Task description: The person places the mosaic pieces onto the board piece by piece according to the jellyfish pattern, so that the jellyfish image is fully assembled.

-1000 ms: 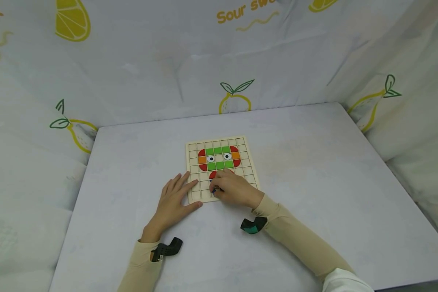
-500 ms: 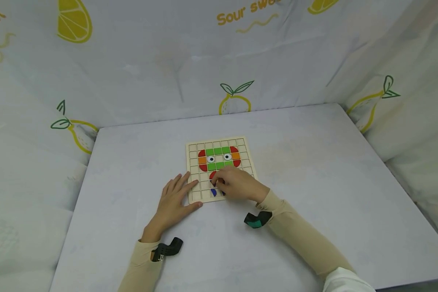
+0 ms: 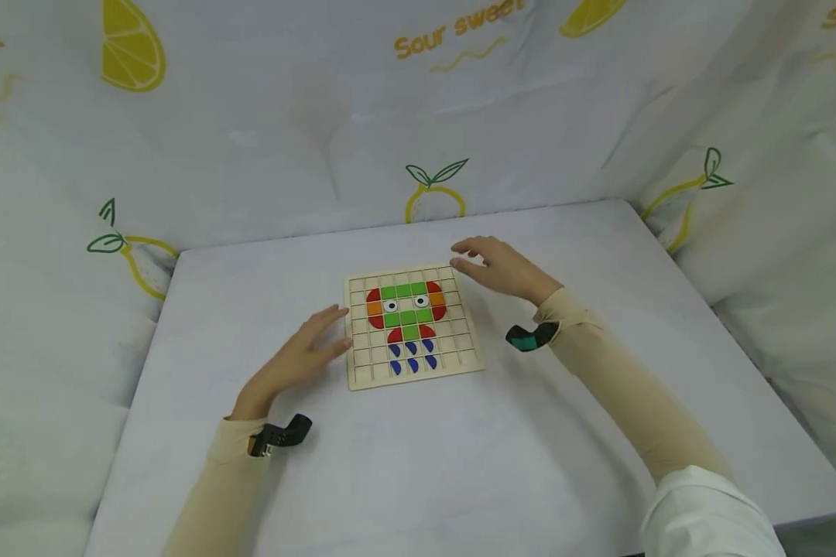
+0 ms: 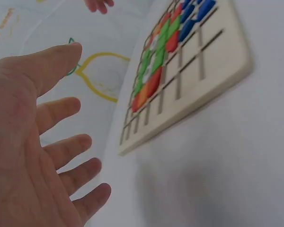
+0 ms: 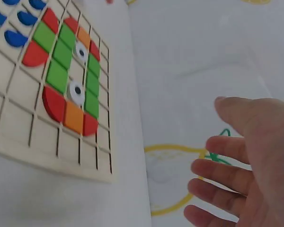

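Observation:
A square wooden grid board lies on the table with coloured pieces set in its cells. Green squares, red rounded corners, orange squares and two white eye pieces make a face-like shape. Below it sit several blue half-round pieces. My left hand hovers beside the board's left edge, fingers spread and holding nothing; the left wrist view shows the palm apart from the board. Over the far right corner my right hand is raised, and its loosely bent fingers hold nothing in the right wrist view.
A white table carries the board. Behind and at both sides hangs a pale curtain printed with lemons. Dark straps with camera mounts sit on both wrists.
My right hand has left the blue pieces and moved up and right past the board's far corner. My left hand has lifted off the board's left edge. All the blue pieces now show.

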The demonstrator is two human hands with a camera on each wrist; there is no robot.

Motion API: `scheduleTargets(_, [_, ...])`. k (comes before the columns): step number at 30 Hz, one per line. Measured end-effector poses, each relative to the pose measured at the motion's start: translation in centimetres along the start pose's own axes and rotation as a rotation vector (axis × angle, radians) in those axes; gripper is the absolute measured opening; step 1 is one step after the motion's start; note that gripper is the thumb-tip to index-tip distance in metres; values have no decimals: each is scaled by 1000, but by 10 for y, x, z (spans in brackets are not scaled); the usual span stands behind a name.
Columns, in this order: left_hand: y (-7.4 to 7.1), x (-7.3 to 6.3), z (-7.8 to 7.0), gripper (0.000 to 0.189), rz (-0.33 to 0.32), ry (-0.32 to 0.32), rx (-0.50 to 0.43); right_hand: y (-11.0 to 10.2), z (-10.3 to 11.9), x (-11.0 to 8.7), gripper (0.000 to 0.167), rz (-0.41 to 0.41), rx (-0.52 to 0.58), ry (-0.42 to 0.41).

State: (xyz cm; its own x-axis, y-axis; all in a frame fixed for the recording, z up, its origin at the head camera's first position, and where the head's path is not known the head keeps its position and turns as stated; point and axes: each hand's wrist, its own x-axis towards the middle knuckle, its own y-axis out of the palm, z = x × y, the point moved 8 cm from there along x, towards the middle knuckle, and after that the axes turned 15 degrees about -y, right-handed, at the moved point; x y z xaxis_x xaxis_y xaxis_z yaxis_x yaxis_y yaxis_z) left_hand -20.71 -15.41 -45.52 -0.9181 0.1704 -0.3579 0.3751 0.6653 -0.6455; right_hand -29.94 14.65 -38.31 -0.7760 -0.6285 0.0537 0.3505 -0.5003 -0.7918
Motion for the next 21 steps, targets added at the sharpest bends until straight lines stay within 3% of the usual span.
scheduleTargets(3, [-41,15,-16,71,-10,0,77,-21,-19,15,61,-17,-52,49])
scheduleTargets(7, [-98,37,-44,73,-76,13,247,-43,-39,35,70,-12,-138,87])
scheduleTargets(12, [-158,62,-66,77,-170,-71,444,-69,-52,51,76,-59,-234,113])
scheduleTargets(16, [-184,71,-64,82,-213,-155,492,-79,-63,51,78,-117,-297,131])
scheduleTargets(21, [-194,73,-45,88,-277,-235,511,-75,-82,35,83,-208,-377,151])
